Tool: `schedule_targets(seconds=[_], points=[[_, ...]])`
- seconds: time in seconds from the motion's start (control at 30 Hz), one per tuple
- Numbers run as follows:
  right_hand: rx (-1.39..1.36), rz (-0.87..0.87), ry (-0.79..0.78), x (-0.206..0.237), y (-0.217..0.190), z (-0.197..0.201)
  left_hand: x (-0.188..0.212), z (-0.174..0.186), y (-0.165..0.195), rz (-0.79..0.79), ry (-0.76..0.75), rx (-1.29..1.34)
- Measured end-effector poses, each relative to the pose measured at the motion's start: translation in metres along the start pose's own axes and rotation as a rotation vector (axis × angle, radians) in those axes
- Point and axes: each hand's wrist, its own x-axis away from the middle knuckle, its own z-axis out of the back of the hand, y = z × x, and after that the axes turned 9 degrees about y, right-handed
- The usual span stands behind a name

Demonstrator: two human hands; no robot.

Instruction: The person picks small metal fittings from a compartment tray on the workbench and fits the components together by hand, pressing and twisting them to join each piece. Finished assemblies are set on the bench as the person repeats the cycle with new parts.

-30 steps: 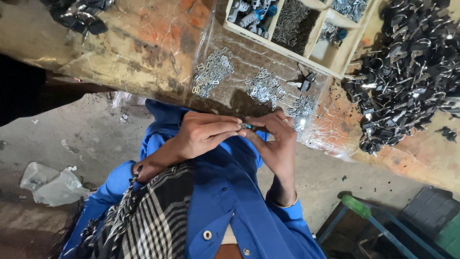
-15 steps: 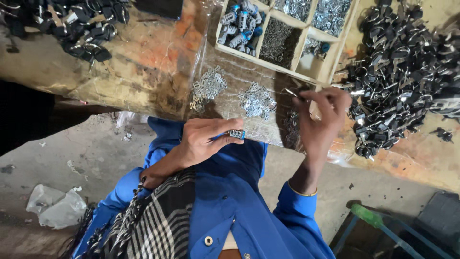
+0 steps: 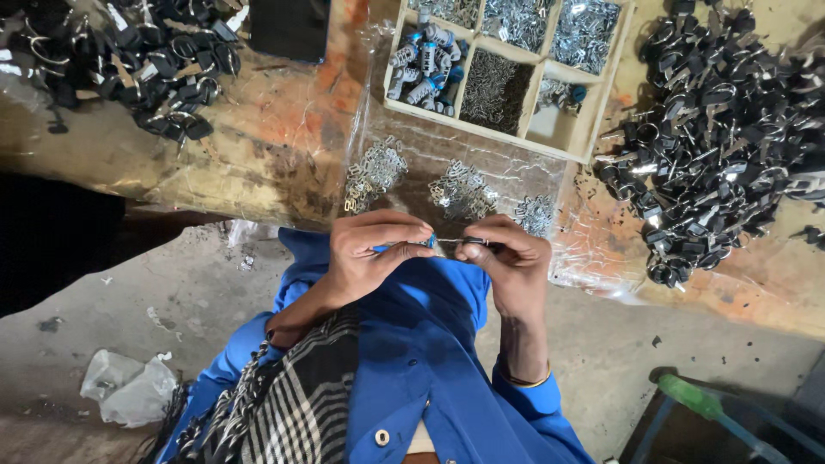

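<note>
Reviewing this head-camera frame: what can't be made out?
- Small blue part: mostly covered by the left hand; exact kind unclear.
- Thin dark piece in the right hand: too small to identify.
- Wooden compartment tray: top cut off by the frame edge.

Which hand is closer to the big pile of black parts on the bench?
Right. The right hand sits just left of the pile of black parts; the left hand is farther off, beyond the right one.
</note>
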Motion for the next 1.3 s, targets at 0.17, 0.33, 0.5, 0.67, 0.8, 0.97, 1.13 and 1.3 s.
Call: schedule_targets(seconds=[0.17,0.33,0.5,0.67,0.8,0.97,1.13,1.3], points=[[0.309,0.121,-0.062,-0.001,-0.017,-0.014,0.006,-0.002,-0.004,-0.044,-0.016,-0.059],[0.559,0.135,-0.091,-0.009,-0.028,-0.028,0.005,-0.001,-0.005,-0.087,-0.044,-0.144],[0.439,0.380,-0.771,-0.036,-0.076,0.018,-0.001,0.000,0.000,-0.127,-0.220,-0.167],[0.790,0.461,0.375,-0.058,-0.084,0.043,-0.009,-0.003,0.002,-0.094,-0.236,-0.119],[0.767,0.705,0.595,-0.081,-0.101,0.067,-0.017,-0.008,0.002,-0.073,-0.242,-0.140],[1.395,0.389,0.364,-0.083,-0.119,0.108,-0.031,-0.004,0.012,-0.040,-0.303,-0.143],[1.459,0.301,0.333,-0.077,-0.096,0.120,-0.071,0.005,0.021,-0.174,-0.352,-0.235],[1.333,0.534,0.452,-0.062,-0.078,0.129,-0.118,0.015,0.026,-0.321,-0.251,-0.525]])
